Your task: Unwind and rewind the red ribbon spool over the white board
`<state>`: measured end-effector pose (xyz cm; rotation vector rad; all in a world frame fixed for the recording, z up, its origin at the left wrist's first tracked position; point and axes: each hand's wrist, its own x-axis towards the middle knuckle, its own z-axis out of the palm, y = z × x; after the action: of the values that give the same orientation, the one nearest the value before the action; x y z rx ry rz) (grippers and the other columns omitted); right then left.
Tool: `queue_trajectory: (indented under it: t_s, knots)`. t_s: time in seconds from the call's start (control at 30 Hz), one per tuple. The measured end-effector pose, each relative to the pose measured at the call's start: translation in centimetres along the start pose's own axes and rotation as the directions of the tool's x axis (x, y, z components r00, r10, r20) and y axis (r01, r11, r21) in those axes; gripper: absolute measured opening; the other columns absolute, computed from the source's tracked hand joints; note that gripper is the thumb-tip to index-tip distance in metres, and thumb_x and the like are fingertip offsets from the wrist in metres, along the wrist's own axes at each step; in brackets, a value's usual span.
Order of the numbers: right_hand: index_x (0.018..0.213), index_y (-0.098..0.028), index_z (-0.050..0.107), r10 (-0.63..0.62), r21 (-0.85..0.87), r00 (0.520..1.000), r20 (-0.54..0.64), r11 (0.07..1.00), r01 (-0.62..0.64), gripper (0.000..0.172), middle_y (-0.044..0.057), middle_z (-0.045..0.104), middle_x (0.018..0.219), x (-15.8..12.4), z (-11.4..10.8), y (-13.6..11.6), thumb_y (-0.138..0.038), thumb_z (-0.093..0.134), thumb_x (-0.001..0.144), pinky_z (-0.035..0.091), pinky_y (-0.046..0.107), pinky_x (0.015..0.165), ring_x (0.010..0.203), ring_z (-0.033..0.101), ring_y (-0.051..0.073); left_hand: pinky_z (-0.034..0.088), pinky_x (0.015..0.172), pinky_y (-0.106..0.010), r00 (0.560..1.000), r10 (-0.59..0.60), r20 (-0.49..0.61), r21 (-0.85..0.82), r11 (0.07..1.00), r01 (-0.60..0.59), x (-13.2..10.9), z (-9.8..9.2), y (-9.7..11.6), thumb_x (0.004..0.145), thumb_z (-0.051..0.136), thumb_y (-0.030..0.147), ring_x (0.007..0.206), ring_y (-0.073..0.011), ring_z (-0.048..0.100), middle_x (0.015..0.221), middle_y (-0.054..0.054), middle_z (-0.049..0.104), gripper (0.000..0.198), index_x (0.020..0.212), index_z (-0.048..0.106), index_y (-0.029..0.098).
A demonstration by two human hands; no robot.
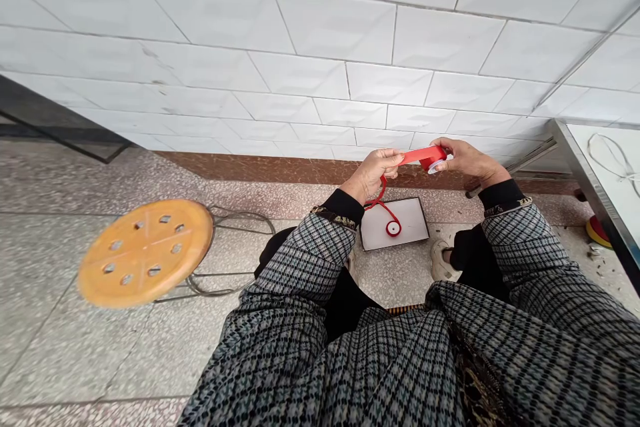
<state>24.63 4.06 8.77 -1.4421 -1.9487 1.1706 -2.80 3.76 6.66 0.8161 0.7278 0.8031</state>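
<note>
My left hand [373, 173] pinches a flat red ribbon [417, 155] between thumb and fingers. My right hand [465, 163] holds a clear-rimmed ribbon spool [437, 162], and the ribbon stretches across from it to my left hand. A looser length of red ribbon [385, 210] drops from my left hand to a small red ribbon roll [393, 229]. That roll lies on a white board with a dark frame [395, 223] on the floor below my hands.
An orange perforated stool seat [145, 253] on a wire frame stands to my left. A white tiled wall [320, 67] with brown skirting rises ahead. At the right stands a steel-edged white table [590, 193] with a white cord on it. My sandaled foot [440, 260] rests near the board.
</note>
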Motion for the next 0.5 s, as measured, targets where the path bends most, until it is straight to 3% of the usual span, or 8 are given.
queue_trajectory:
  t_s: [0.2,0.5]
  knots:
    - [0.107,-0.023,0.074,0.041,-0.124,0.999,0.015,0.991,-0.038,0.049,0.005,0.072,0.098,0.3,0.2,0.2,-0.044,0.091,0.067,0.048,0.040,0.087,0.094,0.062,0.028,0.029,0.055,-0.020,0.997,0.006,0.076,0.016,1.000,-0.007,-0.2,0.3,0.0,0.090,0.085,0.026,0.045,-0.0030,0.023,0.047,0.011,0.031,0.037,0.064,0.059,0.015]
    - [0.104,-0.021,0.071,0.070,-0.296,0.997,0.040,0.954,-0.055,0.039,0.008,0.070,0.103,0.5,1.2,0.3,-0.037,0.087,0.072,0.048,0.042,0.087,0.094,0.062,0.029,0.027,0.056,-0.021,0.980,0.043,0.193,-0.007,0.999,-0.043,-0.5,0.5,-0.6,0.080,0.094,0.032,0.048,-0.0022,0.026,0.052,0.010,0.037,0.032,0.072,0.070,0.012]
